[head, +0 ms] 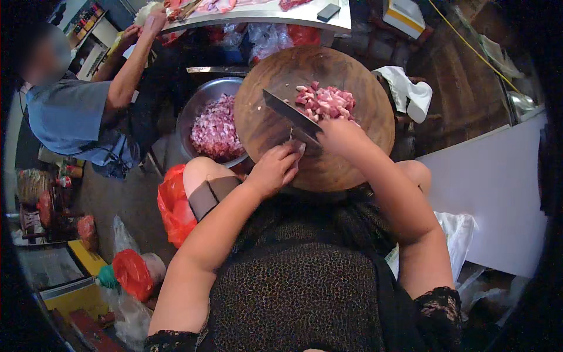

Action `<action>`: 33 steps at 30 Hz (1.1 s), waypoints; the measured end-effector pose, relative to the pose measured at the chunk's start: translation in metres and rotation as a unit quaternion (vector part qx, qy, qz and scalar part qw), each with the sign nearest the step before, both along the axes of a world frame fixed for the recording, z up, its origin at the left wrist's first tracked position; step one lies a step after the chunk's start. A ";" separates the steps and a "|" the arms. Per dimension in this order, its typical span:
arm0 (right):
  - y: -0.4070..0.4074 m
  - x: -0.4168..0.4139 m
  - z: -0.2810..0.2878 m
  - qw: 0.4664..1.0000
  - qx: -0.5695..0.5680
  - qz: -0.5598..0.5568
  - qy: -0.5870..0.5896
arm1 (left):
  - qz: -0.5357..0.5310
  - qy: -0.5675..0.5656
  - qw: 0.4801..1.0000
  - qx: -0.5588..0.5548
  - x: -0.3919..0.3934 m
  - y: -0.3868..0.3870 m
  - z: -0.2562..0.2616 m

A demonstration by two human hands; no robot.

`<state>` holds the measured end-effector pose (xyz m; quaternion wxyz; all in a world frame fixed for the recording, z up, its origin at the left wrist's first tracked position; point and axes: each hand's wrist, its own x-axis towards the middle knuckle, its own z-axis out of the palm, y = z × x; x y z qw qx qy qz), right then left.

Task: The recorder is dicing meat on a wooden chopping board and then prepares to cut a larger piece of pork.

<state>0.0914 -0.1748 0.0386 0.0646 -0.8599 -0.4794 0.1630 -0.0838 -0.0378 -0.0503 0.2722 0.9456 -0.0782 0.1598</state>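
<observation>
My right hand (341, 135) grips a broad cleaver (292, 115), whose dark blade slants up and to the left over a round wooden chopping block (268, 79). Close below the blade, my left hand (275, 166) holds a small pale piece of meat (300, 148) against the wood with bent fingers. A heap of diced pink and red meat (327, 102) lies on the block, just beyond my right hand. Left of the block, and partly hidden by it, a metal basin (187, 110) holds chopped meat (217, 127), redder at its near side. The cleaver's handle is hidden in my fist.
At the far side a white-topped table (264, 14) bears raw meat and a grey block (328, 12). A person in a blue shirt (70, 105) is at its left end. A red plastic bag (173, 207) hangs by my left knee. White cloth (407, 92) lies right of the block.
</observation>
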 end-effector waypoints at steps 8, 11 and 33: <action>-0.098 -0.077 0.010 0.989 0.127 -0.009 -0.079 | 0.048 0.019 0.997 0.052 -0.004 0.000 -0.008; -0.098 -0.084 0.012 0.994 0.088 -0.009 -0.058 | 0.058 -0.033 0.997 0.034 0.001 -0.007 0.007; -0.041 -0.050 0.019 0.993 0.113 -0.043 0.001 | 0.042 -0.026 0.999 -0.016 -0.015 0.004 0.026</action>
